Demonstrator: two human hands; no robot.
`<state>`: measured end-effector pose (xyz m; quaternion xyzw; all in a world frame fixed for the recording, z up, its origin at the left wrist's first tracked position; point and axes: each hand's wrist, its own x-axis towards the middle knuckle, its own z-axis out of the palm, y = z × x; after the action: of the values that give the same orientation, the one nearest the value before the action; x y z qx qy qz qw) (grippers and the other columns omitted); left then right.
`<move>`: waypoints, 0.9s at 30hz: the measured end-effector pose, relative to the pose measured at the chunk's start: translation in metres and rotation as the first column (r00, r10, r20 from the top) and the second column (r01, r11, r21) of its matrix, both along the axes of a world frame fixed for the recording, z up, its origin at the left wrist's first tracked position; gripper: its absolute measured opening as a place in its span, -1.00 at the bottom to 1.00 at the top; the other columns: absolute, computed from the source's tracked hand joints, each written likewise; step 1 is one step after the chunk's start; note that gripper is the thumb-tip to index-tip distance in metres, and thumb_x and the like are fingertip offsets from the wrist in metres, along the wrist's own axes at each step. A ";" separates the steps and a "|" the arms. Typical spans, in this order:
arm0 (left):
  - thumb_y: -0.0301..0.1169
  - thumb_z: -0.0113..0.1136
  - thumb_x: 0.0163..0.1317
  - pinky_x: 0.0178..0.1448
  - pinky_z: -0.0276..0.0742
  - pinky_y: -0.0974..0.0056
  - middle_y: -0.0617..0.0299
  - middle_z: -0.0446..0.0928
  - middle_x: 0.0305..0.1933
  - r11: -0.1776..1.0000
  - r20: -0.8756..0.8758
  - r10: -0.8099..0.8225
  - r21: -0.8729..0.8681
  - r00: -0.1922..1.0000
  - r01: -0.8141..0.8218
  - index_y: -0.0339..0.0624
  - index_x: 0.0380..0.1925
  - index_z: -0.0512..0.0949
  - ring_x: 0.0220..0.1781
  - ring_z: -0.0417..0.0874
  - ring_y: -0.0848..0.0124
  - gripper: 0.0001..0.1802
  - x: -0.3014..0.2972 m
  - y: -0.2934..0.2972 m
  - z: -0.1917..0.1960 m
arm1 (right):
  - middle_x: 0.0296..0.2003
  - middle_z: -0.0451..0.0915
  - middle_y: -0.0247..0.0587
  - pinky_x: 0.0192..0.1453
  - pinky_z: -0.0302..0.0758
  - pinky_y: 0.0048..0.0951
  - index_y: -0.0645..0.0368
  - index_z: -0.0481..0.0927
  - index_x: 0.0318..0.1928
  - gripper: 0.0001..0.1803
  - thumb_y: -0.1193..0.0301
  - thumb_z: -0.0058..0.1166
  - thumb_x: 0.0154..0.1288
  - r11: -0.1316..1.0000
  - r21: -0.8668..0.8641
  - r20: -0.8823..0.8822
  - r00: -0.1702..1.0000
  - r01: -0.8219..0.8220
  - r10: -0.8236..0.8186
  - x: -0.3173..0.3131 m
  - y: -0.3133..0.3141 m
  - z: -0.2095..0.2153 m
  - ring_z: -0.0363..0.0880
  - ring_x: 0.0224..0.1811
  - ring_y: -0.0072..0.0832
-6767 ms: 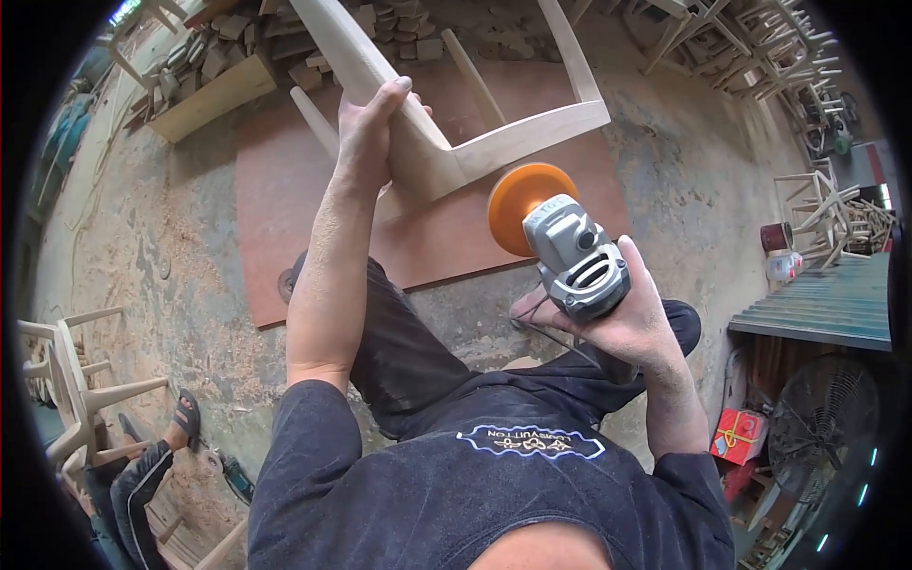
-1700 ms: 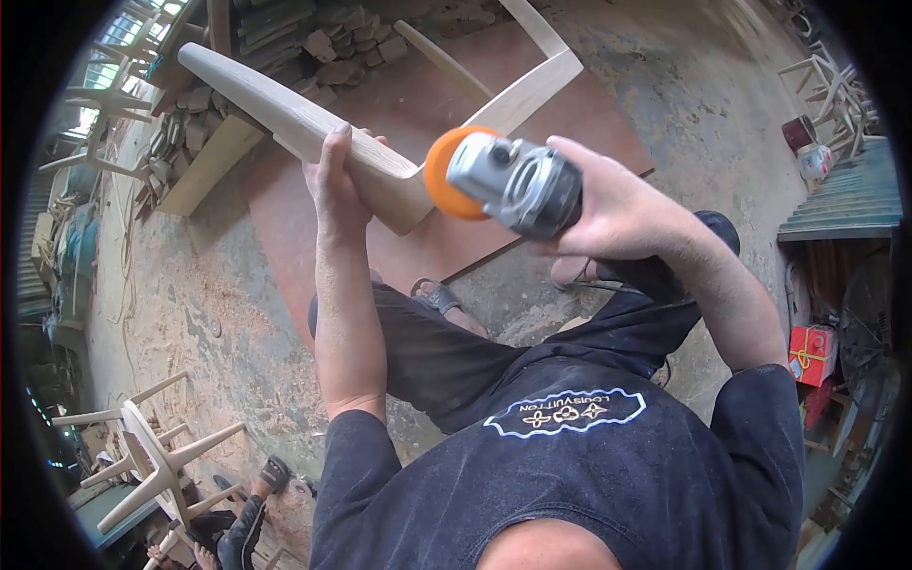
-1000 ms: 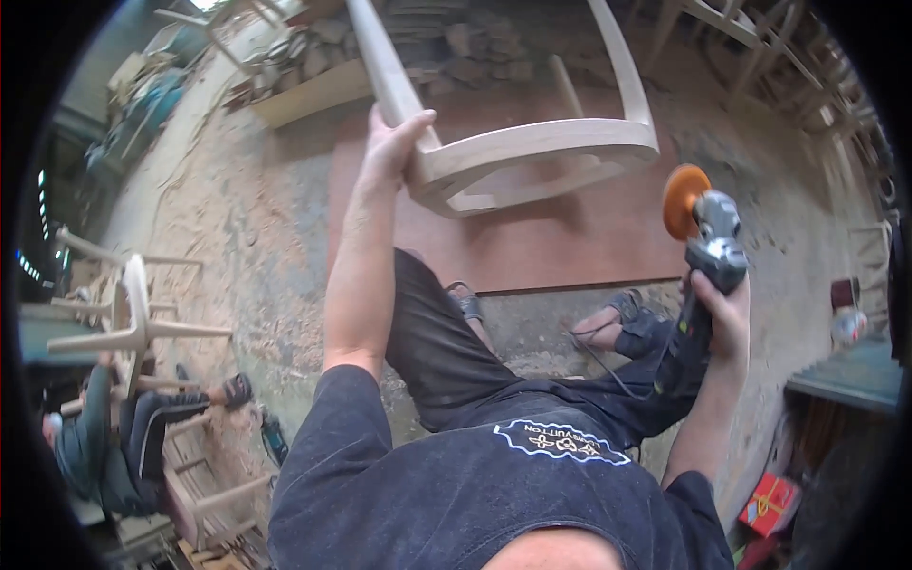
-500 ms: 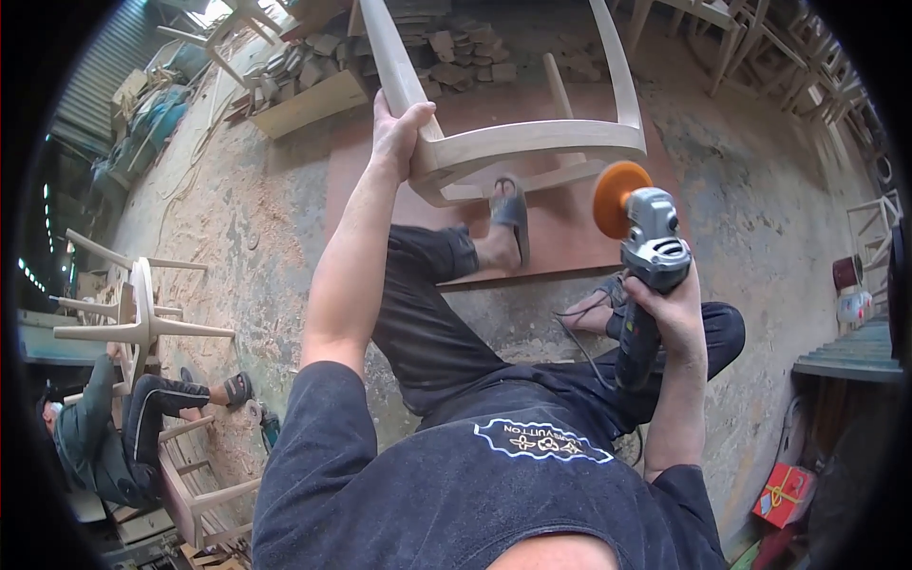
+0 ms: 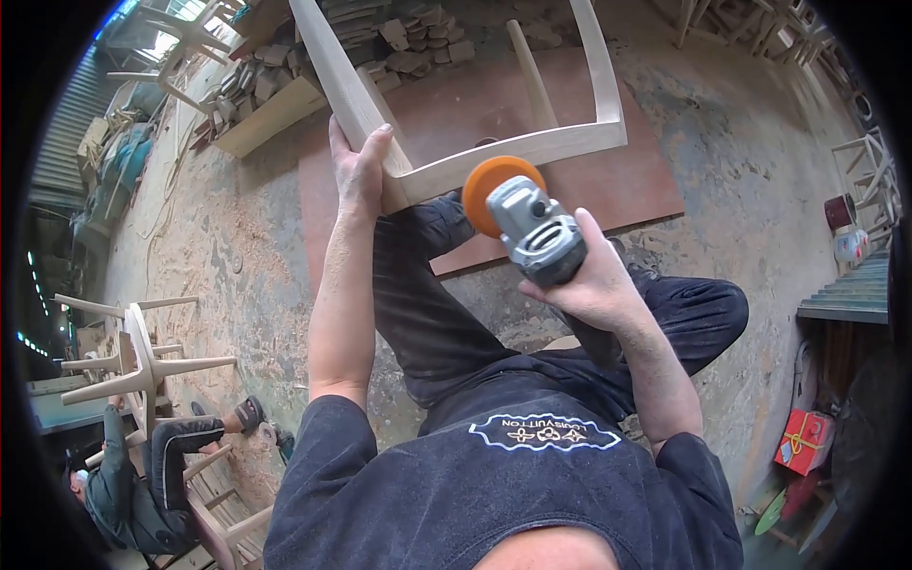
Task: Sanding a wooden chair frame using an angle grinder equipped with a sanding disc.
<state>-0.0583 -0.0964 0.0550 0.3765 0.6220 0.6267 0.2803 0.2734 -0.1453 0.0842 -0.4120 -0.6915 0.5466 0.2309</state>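
Observation:
My left hand [image 5: 359,173] grips a pale wooden chair frame [image 5: 532,147] at its near left corner, thumb over the top. The frame is tilted, its legs reaching away from me. In my right hand [image 5: 600,277] is a grey angle grinder [image 5: 537,228], fingers wrapped round its body. An orange round disc [image 5: 489,190] sits on the grinder's head, at the near edge of the frame's curved rail. Whether disc and wood touch, I cannot tell. The grinder's rear end is partly hidden behind my right hand and wrist.
Under the frame lies a reddish-brown board [image 5: 636,190] on a dusty floor. Wood offcuts [image 5: 427,43] are heaped at the back. To the left, a seated person [image 5: 142,484] is beside wooden chair frames [image 5: 142,356]. A red box [image 5: 803,442] stands at the right, near a ridged bench [image 5: 845,290].
The grinder has swung left, from beyond the frame's right corner to its near rail. My left hand and the chair frame have shifted slightly left, and the frame's tilt has changed.

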 end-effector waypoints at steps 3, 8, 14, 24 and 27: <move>-0.23 0.39 0.21 0.44 0.41 0.11 -0.07 0.40 0.36 1.000 -0.054 0.016 -0.012 0.998 -0.017 -0.22 0.58 0.05 0.36 0.49 0.13 0.03 0.000 0.002 0.001 | 0.01 0.67 -0.05 0.23 0.60 -0.28 0.21 0.32 0.08 -0.24 0.31 0.65 0.05 0.998 0.018 -0.018 0.998 -0.061 0.061 -0.013 0.006 0.011 0.68 0.14 -0.33; -0.28 0.39 0.23 0.42 0.41 0.15 -0.07 0.39 0.37 0.999 0.014 0.007 0.038 1.000 -0.008 -0.28 0.57 0.08 0.34 0.50 0.16 -0.01 0.000 0.007 -0.006 | -0.08 0.71 0.17 0.10 0.64 -0.17 0.29 0.35 0.05 -0.26 0.26 0.60 0.04 0.991 0.004 0.057 0.989 -0.133 0.133 -0.034 0.019 0.017 0.76 0.03 -0.06; -0.24 0.36 0.20 0.42 0.42 0.11 -0.12 0.42 0.33 1.000 -0.142 -0.019 -0.022 0.990 0.016 -0.31 0.56 0.12 0.32 0.50 0.11 -0.02 -0.005 0.003 -0.003 | -0.03 0.70 0.03 0.20 0.61 -0.21 0.27 0.40 0.06 -0.31 0.31 0.59 0.06 0.999 -0.046 0.041 0.999 0.020 -0.018 0.007 0.036 0.021 0.73 0.10 -0.24; -0.30 0.34 0.23 -0.27 0.67 0.17 0.09 0.47 -0.13 0.998 -0.030 -0.037 0.047 0.999 0.039 -0.18 0.45 0.21 -0.34 0.65 0.25 -0.18 -0.014 0.002 -0.009 | 0.00 0.65 -0.08 0.25 0.59 -0.26 0.21 0.44 0.16 -0.23 0.30 0.63 0.00 0.953 -0.199 0.012 0.973 0.229 -0.231 0.056 0.064 -0.005 0.66 0.09 -0.35; -0.30 0.35 0.22 -0.27 0.67 0.15 0.08 0.48 -0.13 0.999 -0.018 -0.045 0.003 0.999 0.045 -0.18 0.46 0.19 -0.34 0.65 0.25 -0.16 -0.002 -0.001 0.000 | 0.01 0.64 -0.14 0.28 0.56 -0.29 0.24 0.47 0.19 -0.19 0.28 0.64 -0.03 0.940 -0.171 -0.108 0.942 0.296 -0.316 0.072 0.071 -0.020 0.64 0.10 -0.36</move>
<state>-0.0598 -0.0977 0.0554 0.3965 0.6146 0.6180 0.2884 0.3451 -0.0741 0.0643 -0.4934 -0.5580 0.5816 0.3270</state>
